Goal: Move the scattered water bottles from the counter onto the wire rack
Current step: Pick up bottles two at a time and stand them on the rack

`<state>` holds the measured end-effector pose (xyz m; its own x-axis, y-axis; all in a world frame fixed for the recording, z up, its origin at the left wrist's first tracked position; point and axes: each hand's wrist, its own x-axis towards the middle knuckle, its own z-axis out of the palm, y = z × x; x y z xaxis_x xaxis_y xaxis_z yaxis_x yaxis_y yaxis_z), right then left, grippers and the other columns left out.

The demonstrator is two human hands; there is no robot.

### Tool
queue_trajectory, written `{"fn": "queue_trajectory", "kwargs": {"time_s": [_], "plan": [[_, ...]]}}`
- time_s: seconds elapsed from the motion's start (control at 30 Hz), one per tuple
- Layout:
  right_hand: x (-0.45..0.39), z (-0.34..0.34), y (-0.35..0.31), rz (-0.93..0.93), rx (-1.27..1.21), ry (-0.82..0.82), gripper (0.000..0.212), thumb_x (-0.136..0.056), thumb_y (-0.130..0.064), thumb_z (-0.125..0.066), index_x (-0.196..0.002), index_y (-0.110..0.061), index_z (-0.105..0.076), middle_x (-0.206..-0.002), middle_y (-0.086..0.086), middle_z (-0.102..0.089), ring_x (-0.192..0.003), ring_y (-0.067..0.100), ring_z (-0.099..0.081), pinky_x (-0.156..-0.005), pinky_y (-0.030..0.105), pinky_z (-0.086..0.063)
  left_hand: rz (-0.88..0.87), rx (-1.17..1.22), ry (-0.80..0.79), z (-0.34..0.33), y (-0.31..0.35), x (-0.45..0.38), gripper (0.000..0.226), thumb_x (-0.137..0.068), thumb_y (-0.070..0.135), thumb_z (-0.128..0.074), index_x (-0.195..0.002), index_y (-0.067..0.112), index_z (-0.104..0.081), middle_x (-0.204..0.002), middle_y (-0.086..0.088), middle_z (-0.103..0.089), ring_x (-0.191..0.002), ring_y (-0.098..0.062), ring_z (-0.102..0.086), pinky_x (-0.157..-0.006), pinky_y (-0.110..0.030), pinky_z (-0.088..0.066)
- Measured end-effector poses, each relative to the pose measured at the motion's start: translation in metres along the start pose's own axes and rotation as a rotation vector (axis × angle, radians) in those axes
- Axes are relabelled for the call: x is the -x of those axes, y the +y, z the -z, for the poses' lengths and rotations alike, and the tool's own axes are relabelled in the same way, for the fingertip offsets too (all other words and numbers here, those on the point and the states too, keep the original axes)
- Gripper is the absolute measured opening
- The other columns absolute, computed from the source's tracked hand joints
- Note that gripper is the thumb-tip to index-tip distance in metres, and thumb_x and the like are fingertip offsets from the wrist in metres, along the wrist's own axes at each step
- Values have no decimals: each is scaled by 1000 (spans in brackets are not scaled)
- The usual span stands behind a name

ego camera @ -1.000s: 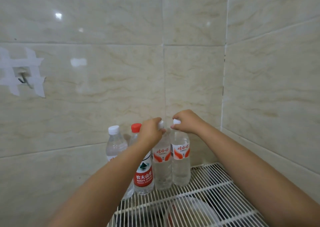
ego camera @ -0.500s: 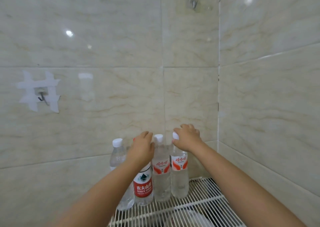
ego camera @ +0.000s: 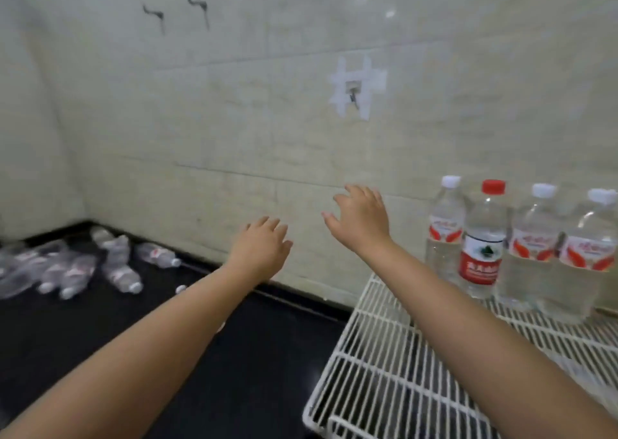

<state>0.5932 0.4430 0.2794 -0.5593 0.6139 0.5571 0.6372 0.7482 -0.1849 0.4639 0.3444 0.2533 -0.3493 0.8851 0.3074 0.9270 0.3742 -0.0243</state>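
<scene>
We see two bare forearms stretched forward over a black counter (ego camera: 261, 365) toward a pale tiled wall (ego camera: 234, 120); the left hand (ego camera: 264, 248) hovers near the centre with its fingers straight and spread, holding nothing; the right hand (ego camera: 363, 217), just to its 2 o'clock, is likewise loose and splayed, empty, palm facing down. At 4 o'clock sits a white wire rack (ego camera: 384, 371), and along its far edge four bottles stand upright in a touching row against the wall: a white-capped bottle (ego camera: 444, 234), a red-capped bottle (ego camera: 485, 244), a second white-capped bottle (ego camera: 531, 248) and a third white-capped bottle (ego camera: 585, 258) at the frame's right edge. Out at 9 o'clock, in the counter's far corner, scattered water bottles (ego camera: 77, 268) lie on their sides in a blurred heap, well apart from both hands. On the wall at 1 o'clock a small hook (ego camera: 353, 95) sits inside crossed white tape; two dark hooks (ego camera: 177, 12) hang near 11 o'clock.
</scene>
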Motion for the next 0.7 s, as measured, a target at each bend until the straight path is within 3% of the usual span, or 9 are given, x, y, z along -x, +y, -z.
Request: {"fn": "queue_trajectory", "kwargs": {"time_s": [0.1,0.2,0.33,0.47,0.7], "plan": [[4,-42,-82,124,-45,-104,44,-91,-36,-48,-125,-8,-53,-140,14,-43,-131,29,-36,-110,37,-21,161,19,8,-17,-80,52,46,-97,34,-30,-132,9,-44,-141,-11,-44,-133,-27,-36,-105,-40,-34],[14,-89,-164,197,-123,-154,43,-90,-35,-49,-123,-8,-55,-137,15,-45,-128,29,-39,-106,36,-26,284,24,1,-37,-160,108,67,-83,44,-18,-128,6,-51,-128,-17,-54,-123,-32,-47,-98,-43,-42],[38,-158,-267,230,-193,-242,45,-90,-36,-49,-125,-8,-52,-138,15,-44,-133,28,-35,-108,39,-26,473,-40,-141,-64,-266,173,48,-97,33,-33,-142,16,-30,-151,-7,-31,-141,-28,-23,-115,-42,-26],[74,-221,-343,178,-170,-425,50,-91,-40,-46,-131,-10,-47,-143,14,-39,-137,29,-29,-111,43,-23,511,-73,-259,-80,-347,226,48,-98,32,-33,-144,17,-27,-154,-4,-25,-143,-27,-16,-115,-42,-22],[101,-294,-380,78,-59,-616,51,-92,-39,-45,-135,-12,-42,-147,12,-33,-140,28,-23,-115,46,-18,489,-35,-363,-118,-431,261,46,-99,32,-32,-142,15,-29,-153,-5,-25,-143,-27,-16,-114,-43,-23]]}}
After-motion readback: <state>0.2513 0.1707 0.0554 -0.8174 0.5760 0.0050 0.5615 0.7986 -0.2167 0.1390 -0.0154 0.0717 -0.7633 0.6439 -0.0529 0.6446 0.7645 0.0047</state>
